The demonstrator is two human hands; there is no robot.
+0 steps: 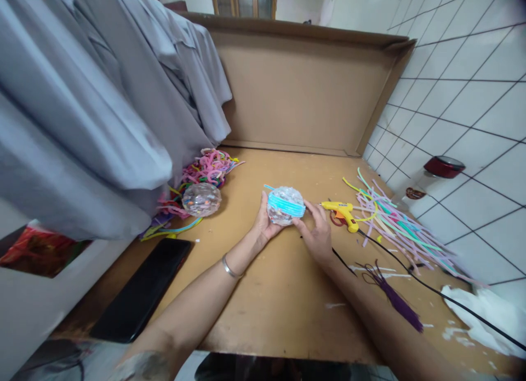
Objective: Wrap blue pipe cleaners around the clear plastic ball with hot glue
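Observation:
A clear plastic ball (pixel 285 205) with light blue pipe cleaners wound round its middle rests between both hands over the wooden table (pixel 283 293). My left hand (pixel 263 219) cups its left side, fingers curled against it. My right hand (pixel 316 230) grips its right side, with the thumb and fingers on the blue band. A second clear ball (pixel 201 198) with coloured bits inside lies to the left, apart from both hands.
A yellow glue gun (pixel 343 212) with a black cord and a spread of pastel pipe cleaners (pixel 394 222) lie to the right, with a purple tassel (pixel 394 296) nearer. A tangled pile of pipe cleaners (pixel 207 167), a black phone (pixel 143 288), hanging grey garments (pixel 102 96) and a cardboard panel (pixel 304 91) surround.

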